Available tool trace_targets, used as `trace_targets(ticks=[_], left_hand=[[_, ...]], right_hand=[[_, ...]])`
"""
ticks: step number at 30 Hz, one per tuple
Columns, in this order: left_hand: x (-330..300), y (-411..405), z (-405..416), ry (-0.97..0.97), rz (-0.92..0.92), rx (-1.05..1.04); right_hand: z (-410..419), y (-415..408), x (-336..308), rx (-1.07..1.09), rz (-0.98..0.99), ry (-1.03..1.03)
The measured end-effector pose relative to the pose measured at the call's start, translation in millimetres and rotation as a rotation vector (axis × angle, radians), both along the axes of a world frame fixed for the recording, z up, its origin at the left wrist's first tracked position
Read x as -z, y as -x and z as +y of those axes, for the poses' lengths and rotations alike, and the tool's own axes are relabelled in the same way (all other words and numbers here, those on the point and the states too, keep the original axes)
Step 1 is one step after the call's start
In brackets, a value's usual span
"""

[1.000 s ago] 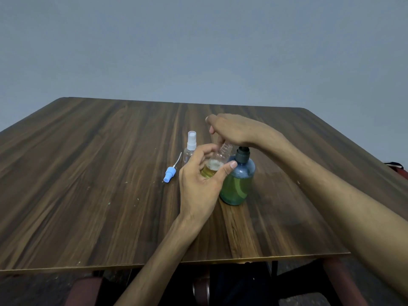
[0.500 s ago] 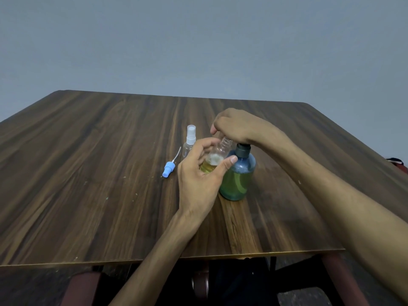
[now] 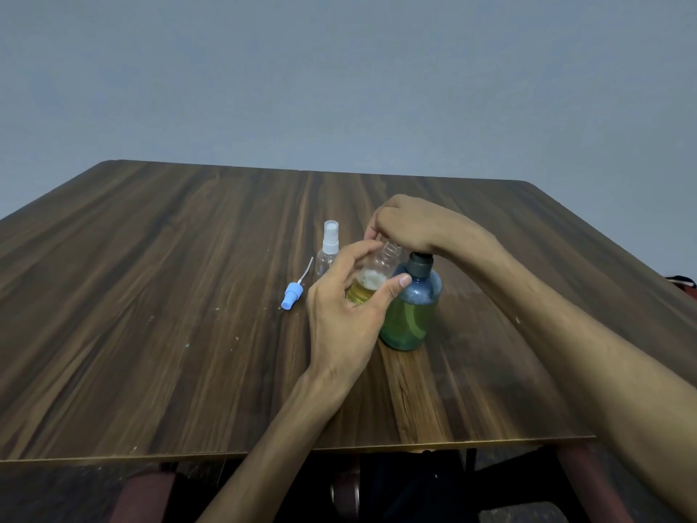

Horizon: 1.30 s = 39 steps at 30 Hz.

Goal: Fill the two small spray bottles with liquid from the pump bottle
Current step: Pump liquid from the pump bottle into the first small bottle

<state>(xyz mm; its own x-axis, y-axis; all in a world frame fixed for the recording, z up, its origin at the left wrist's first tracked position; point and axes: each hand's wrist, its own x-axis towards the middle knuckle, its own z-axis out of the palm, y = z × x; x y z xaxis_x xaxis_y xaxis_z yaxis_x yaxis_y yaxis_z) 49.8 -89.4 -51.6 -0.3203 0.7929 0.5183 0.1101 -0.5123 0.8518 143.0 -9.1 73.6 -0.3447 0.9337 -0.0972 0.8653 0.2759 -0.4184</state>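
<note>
The filling of bottle 1 seems in progress, as the left hand (image 3: 345, 315) grips the open small bottle (image 3: 371, 279), partly full, tilted under the pump bottle (image 3: 411, 307) on the bench (image 3: 151, 296), whose top the right hand (image 3: 409, 224) covers, grip unclear, so the next press needs the neck under the spout.

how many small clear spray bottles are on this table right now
2. One small clear plastic bottle, uncapped and part-filled with yellow liquid, is held tilted in the left hand. The other clear bottle with a white spray top stands behind it. None seems hidden.
</note>
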Motion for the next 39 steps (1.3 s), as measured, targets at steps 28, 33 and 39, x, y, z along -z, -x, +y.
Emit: trace_targets(ticks=[28,33,39], left_hand=[[1.5,0.7,2.0,-0.039,-0.007,0.011],[0.6,0.1,2.6,-0.018,-0.015,0.015],[2.0,0.6,4.0,-0.024,-0.006,0.018]], right_hand=[[-8.0,-3.0,-6.6,-0.024,0.009,-0.070],[-4.7,-0.8,-1.4,-0.033,0.019,-0.035],[-4.9,-1.6,-6.3,-0.035,0.049,-0.051]])
